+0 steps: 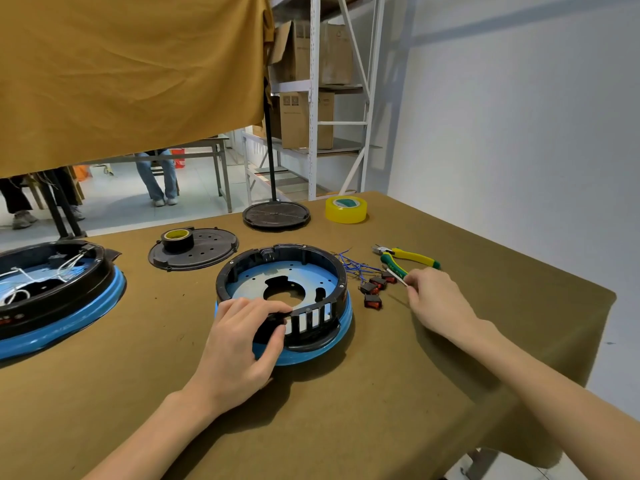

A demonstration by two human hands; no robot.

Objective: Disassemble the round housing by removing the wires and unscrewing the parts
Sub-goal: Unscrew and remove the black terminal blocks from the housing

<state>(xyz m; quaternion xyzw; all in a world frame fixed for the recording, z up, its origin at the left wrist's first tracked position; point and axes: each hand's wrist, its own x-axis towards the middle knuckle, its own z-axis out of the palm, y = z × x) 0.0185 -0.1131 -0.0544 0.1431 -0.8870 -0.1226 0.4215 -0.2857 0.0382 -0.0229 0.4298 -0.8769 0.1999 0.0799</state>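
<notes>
Head view: left hand (242, 341) grips one round housing (284, 299); right hand (436, 299) pinches a thin tool (396, 274) beside four switches (375, 289).

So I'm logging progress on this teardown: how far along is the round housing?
Done: the blue wires and red switches lie out on the table beside the housing, whose inside looks bare. In hand: the left hand grips its near rim while the right hand pinches a thin tool. Left: the black ring still sits on the blue base.
</notes>
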